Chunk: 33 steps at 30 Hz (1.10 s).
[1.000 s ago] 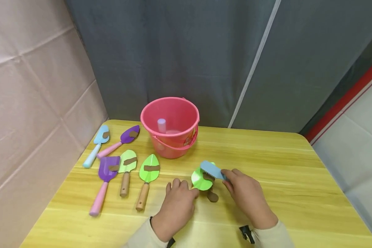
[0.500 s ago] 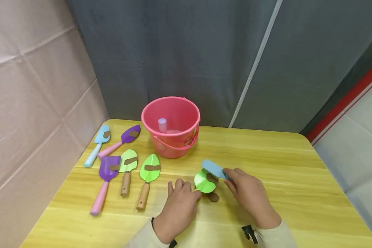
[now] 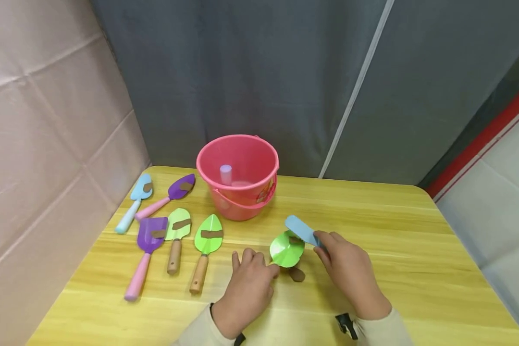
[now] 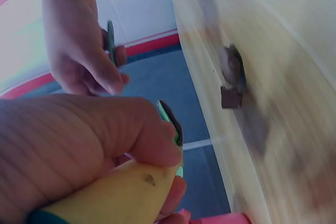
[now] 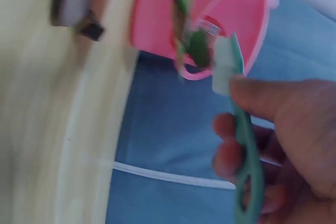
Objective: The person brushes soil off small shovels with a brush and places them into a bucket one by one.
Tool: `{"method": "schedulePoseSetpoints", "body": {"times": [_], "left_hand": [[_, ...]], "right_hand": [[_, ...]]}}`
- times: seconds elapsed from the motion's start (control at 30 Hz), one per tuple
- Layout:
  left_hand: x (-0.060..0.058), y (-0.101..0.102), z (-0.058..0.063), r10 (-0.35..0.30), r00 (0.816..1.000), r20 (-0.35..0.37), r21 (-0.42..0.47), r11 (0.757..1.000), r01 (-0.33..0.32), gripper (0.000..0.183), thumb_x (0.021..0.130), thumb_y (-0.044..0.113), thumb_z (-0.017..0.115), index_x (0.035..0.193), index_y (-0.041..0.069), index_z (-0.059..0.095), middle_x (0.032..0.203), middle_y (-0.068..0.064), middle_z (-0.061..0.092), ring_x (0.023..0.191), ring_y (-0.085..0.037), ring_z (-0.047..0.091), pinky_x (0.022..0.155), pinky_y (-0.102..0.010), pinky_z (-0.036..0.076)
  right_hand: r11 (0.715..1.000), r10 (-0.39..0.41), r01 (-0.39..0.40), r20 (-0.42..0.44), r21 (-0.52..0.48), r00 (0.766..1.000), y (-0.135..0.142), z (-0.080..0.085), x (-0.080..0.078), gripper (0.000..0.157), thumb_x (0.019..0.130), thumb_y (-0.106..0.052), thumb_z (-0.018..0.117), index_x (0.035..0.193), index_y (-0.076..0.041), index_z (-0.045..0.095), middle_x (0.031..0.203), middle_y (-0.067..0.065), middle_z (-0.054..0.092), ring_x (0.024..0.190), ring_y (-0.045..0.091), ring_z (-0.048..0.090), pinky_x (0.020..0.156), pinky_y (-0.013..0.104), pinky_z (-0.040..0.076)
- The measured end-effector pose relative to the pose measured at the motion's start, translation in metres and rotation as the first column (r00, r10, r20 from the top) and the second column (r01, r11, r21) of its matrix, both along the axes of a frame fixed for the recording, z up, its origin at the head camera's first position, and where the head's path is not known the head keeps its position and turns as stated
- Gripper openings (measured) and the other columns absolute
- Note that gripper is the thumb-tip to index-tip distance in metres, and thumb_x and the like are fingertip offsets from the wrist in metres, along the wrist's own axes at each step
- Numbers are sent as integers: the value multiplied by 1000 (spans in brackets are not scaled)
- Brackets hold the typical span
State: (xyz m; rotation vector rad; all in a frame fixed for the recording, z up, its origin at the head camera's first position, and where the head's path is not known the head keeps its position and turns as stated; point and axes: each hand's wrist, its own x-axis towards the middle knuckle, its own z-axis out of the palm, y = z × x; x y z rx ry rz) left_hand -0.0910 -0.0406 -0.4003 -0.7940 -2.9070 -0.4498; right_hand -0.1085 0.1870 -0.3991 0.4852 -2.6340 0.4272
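My left hand (image 3: 248, 288) grips the yellowish handle (image 4: 121, 192) of a small trowel, whose bright green blade (image 3: 284, 253) is held above the table. A brown patch (image 3: 293, 240) clings to the blade's upper right part. In my right hand (image 3: 350, 274) is a light blue brush (image 3: 300, 229), pinched by the handle. Its pale bristles (image 5: 223, 64) show in the right wrist view, close to the blade; whether they touch it I cannot tell. Brown clay-like pieces (image 3: 297, 274) lie on the table beneath the trowel.
A pink bucket (image 3: 238, 211) stands at the back, with a lilac stick end (image 3: 226, 175) inside. Several trowels with brown strips lie at the left, among them a green one (image 3: 209, 242) and a purple one (image 3: 149, 240). A grey curtain (image 3: 259, 86) hangs behind the table.
The brush has moved up towards the blade's far edge, uncovering more of the green blade. The trowel's blade has turned slightly to face the head camera. The left hand has barely moved.
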Motion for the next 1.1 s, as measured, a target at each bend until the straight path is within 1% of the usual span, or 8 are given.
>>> {"method": "schedulePoseSetpoints", "body": {"times": [0.17, 0.27, 0.4, 0.5, 0.63, 0.77, 0.97, 1.1], "left_hand": [[-2, -4, 1, 17, 1000, 7, 9, 1000, -17, 22, 73, 2, 75, 88, 18, 74, 84, -4, 55, 101, -34, 49, 91, -78, 32], [2, -1, 1, -12, 1000, 21, -14, 1000, 12, 22, 73, 4, 76, 89, 20, 74, 84, -3, 55, 101, -32, 49, 91, -77, 33], [7, 4, 1, -47, 999, 26, -30, 998, 47, 22, 74, 7, 77, 91, 21, 75, 84, -3, 56, 101, -31, 49, 91, -76, 34], [5, 2, 0, -21, 1000, 12, -15, 1000, 21, 22, 74, 5, 76, 90, 21, 74, 84, -4, 56, 101, -32, 49, 90, -77, 34], [1, -2, 0, 12, 1000, 13, -1, 1000, -12, 23, 74, 3, 75, 88, 20, 74, 86, -5, 58, 102, -33, 49, 91, -78, 33], [2, -2, 1, -5, 1000, 26, -2, 1000, 5, 22, 74, 3, 76, 89, 19, 74, 87, -6, 59, 103, -34, 50, 91, -78, 32], [4, -1, 0, 2, 1000, 25, -7, 1000, -2, 21, 74, 3, 73, 88, 19, 74, 86, -5, 58, 99, -33, 50, 91, -77, 33], [1, -4, -1, 27, 999, 22, 1, 1000, -27, 23, 73, 1, 72, 88, 19, 75, 86, -6, 58, 99, -33, 49, 91, -78, 32]], "right_hand": [[999, 41, -42, 83, 11, 996, 3, 4, 2, 31, 80, -15, 82, 109, -15, 72, 86, -7, 66, 61, 4, 49, 53, 27, 43], [997, 57, -62, 99, 43, 993, 1, 2, 0, 31, 81, -16, 82, 110, -15, 72, 87, -7, 66, 62, 5, 52, 54, 27, 45], [999, -37, 36, 17, 41, 999, 0, 0, -4, 31, 82, -12, 80, 111, -8, 70, 83, 2, 65, 54, 11, 51, 46, 28, 41], [995, -103, 103, -28, 9, 994, 2, 2, -3, 31, 81, -10, 80, 110, -5, 70, 80, 6, 65, 50, 13, 48, 42, 29, 37], [1000, -14, 14, 23, 20, 1000, 3, 6, 1, 31, 80, -12, 82, 110, -10, 72, 82, -2, 65, 56, 6, 47, 48, 28, 41], [996, 65, -71, 100, 59, 993, -2, 4, 3, 29, 81, -16, 82, 109, -15, 73, 82, -8, 63, 59, 3, 47, 52, 25, 43], [997, -76, 77, -11, 27, 997, -4, 2, -1, 31, 81, -11, 81, 109, -6, 70, 78, 3, 62, 50, 11, 47, 42, 29, 37], [1000, -21, 20, 28, 22, 999, -1, 2, 0, 31, 80, -12, 82, 109, -10, 72, 79, -3, 62, 54, 8, 45, 47, 28, 39]]}}
